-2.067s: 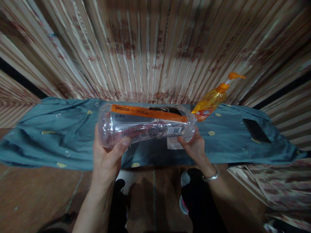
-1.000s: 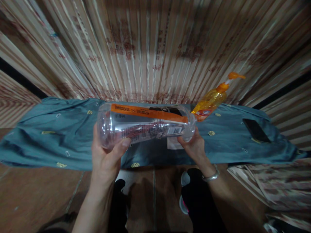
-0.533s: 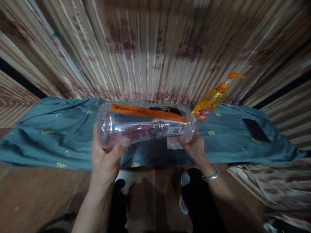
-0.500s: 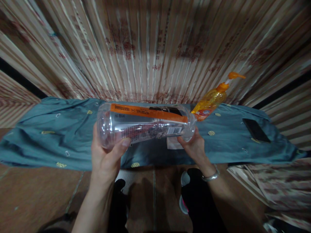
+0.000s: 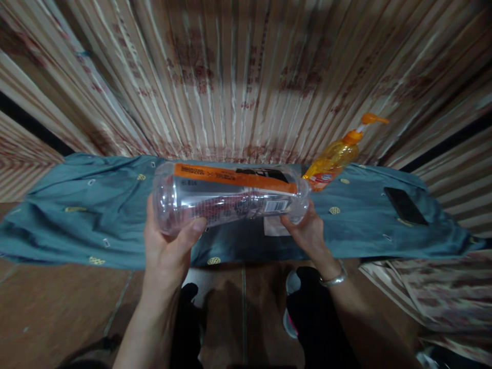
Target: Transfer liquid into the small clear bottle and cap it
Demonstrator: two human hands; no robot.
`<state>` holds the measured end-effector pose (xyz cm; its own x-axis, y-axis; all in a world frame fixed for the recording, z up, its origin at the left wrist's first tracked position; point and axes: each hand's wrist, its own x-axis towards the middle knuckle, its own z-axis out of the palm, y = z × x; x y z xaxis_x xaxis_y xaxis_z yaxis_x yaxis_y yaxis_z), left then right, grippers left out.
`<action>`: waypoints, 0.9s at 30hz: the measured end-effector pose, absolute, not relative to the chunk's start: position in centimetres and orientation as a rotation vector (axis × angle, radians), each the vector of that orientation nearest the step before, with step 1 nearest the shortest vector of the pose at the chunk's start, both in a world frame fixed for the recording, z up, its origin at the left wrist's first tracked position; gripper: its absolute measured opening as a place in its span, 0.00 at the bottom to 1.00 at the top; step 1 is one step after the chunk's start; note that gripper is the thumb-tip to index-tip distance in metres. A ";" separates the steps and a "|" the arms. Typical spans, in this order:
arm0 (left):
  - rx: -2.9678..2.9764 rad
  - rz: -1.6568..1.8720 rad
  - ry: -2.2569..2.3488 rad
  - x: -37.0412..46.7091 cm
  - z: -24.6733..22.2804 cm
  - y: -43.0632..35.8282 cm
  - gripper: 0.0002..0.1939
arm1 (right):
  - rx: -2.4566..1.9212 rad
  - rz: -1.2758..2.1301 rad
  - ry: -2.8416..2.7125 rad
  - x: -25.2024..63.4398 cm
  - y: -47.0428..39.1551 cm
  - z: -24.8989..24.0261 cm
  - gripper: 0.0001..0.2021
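A large clear plastic bottle (image 5: 230,197) with an orange and grey label lies sideways between my hands, above the cloth. My left hand (image 5: 169,246) is wrapped round its wide end, thumb on the near side. Around the narrower end at the right, my right hand (image 5: 305,228) has its fingers closed, partly hidden behind the clear plastic. Just beyond that end stands a yellow pump bottle (image 5: 332,161) with an orange pump head. Under the held bottle, a pale flat piece (image 5: 275,227) shows on the cloth, mostly covered.
Teal patterned cloth (image 5: 103,215) covers the long narrow surface in front of me. A dark phone (image 5: 405,206) lies on it at the right. Behind rises a pleated curtain (image 5: 238,77). My legs and shoes are below, on the tiled floor (image 5: 226,307).
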<state>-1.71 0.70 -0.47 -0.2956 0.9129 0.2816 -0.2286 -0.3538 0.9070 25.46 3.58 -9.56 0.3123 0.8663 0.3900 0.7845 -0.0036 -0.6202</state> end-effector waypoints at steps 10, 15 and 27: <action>1.102 1.766 1.018 -1.4 -0.2 0.7 0.38 | -1.797 0.157 -1.485 25.4 3.5 -9.3 0.38; 1.080 1.777 1.006 -1.3 -0.2 0.7 0.38 | -1.792 0.134 -1.476 25.5 3.6 -9.6 0.39; 1.163 1.741 0.990 -1.9 -1.0 0.9 0.34 | -1.787 0.150 -1.478 25.5 3.6 -9.4 0.40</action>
